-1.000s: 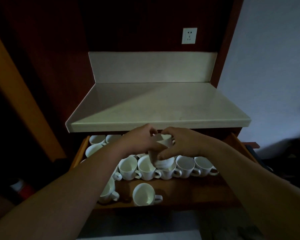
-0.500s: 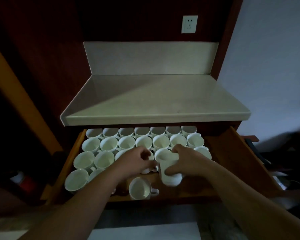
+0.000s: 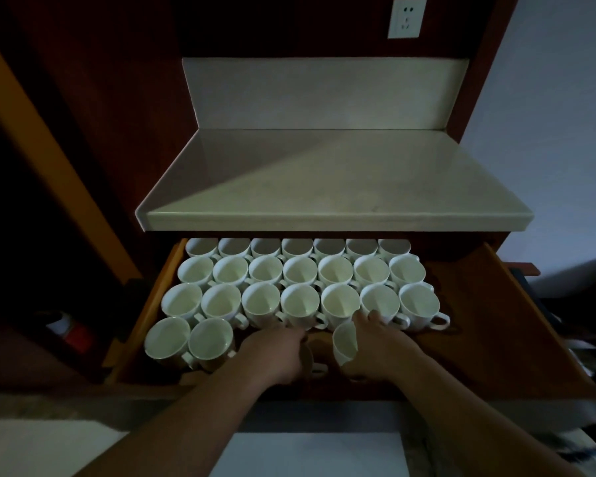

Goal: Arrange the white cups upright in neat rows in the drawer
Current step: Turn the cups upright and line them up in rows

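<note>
**Between the two hands: one cup gripped at the drawer front**

Just left of the right hand (image 3: 375,352) we see a white cup (image 3: 344,340). It is round, glossy glazed ceramic, tilted with its mouth toward the left hand (image 3: 276,352). The right hand wraps around it in a firm grasp at the drawer's front; we cannot tell if its base touches the wood.

The left hand is knuckles-up and curled downward. A handle loop (image 3: 319,369) pokes out at its right edge and the cup below is hidden, so we cannot tell whether that hand grips or only covers.

Beyond both hands, rows of cups (image 3: 300,280) stand upright, mouths up and packed close, seven across. The farthest row is half cut off by the countertop (image 3: 324,173), smooth pale stone with a rounded lip.

Left of the left hand, two more cups (image 3: 190,342) stand upright side by side. Right of the right hand is the bare orange-brown wood of the drawer (image 3: 496,332).

Far above the hands is a white wall socket (image 3: 406,17), its top cropped and any marking too small to read. Far left in the dark is a red-and-white thing (image 3: 73,333) we cannot identify.
</note>
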`<state>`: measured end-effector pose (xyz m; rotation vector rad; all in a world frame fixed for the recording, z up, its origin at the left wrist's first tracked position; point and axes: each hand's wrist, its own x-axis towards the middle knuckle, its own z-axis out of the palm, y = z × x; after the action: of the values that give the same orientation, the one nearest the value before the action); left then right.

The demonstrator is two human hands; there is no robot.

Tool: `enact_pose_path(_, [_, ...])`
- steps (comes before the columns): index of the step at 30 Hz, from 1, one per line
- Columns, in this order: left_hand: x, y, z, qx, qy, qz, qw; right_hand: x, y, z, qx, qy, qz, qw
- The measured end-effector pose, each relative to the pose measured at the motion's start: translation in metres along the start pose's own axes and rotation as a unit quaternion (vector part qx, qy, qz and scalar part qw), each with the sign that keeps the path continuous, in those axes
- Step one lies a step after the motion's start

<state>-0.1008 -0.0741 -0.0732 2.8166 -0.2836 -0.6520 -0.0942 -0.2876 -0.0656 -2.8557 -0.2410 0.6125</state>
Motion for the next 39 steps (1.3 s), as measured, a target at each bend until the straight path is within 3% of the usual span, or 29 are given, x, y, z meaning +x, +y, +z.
enact_pose_path(14, [-0.002, -0.018, -0.010, 0.048, 0.017, 0.014, 0.999, 0.006, 0.004, 0.010, -0.031, 0.020, 0.017, 0.999])
enact_pose_path(23, [-0.009, -0.049, -0.015, 0.066, 0.019, 0.002, 0.998, 0.015, 0.008, 0.017, -0.023, -0.046, 0.033, 0.998])
enact_pose_path(31, [-0.027, -0.068, -0.026, 0.019, 0.051, 0.065, 0.996, 0.021, 0.009, 0.022, -0.022, -0.063, 0.023, 0.998])
enact_pose_path(39, [-0.034, -0.066, -0.034, 0.063, 0.031, 0.087, 0.994, 0.025, -0.013, 0.012, -0.014, -0.048, 0.001, 0.999])
